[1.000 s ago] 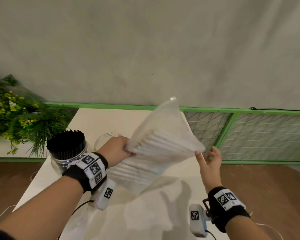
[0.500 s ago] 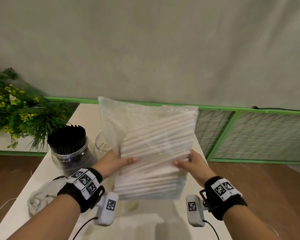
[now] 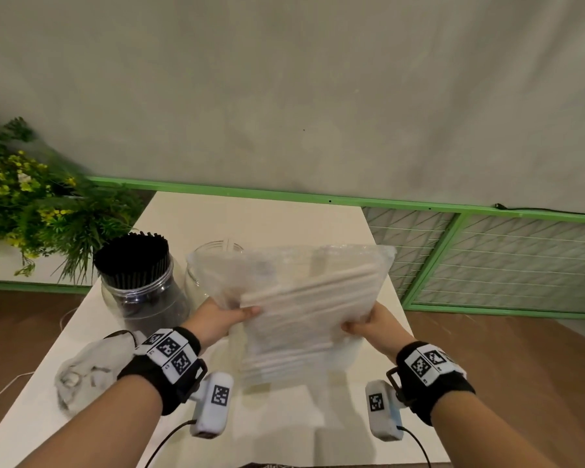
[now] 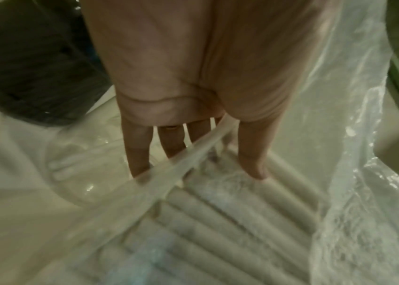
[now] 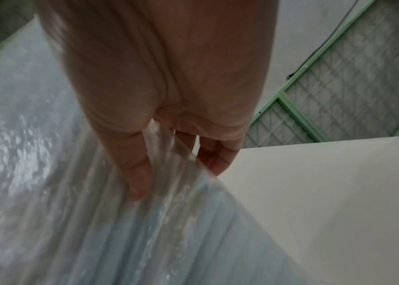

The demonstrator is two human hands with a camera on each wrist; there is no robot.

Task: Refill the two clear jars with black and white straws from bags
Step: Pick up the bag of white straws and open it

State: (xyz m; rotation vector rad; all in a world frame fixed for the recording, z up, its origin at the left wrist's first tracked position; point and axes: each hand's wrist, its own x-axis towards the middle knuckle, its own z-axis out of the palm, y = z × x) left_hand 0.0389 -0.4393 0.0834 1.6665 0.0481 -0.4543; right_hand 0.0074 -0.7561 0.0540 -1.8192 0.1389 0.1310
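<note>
A clear plastic bag of white straws (image 3: 301, 309) hangs upright over the white table (image 3: 284, 427). My left hand (image 3: 228, 315) pinches its left edge, thumb on the front and fingers behind, as the left wrist view shows on the bag (image 4: 217, 221). My right hand (image 3: 360, 327) pinches the right edge of the bag (image 5: 120, 231) the same way. Behind the bag stand two clear jars: the left jar (image 3: 139, 288) is packed with black straws, the other jar (image 3: 203, 265) is mostly hidden and shows a white straw or two.
A crumpled empty plastic bag (image 3: 88, 369) lies on the table's left front. A leafy plant with yellow flowers (image 3: 31, 211) stands at the left. A green-framed mesh fence (image 3: 487, 261) runs behind and to the right of the table. Cables trail from both wrist cameras.
The bag swung from tilted edge-on to flat and facing me. My right hand, free a second ago, took its right edge. Both hands then lowered the bag in front of the jars.
</note>
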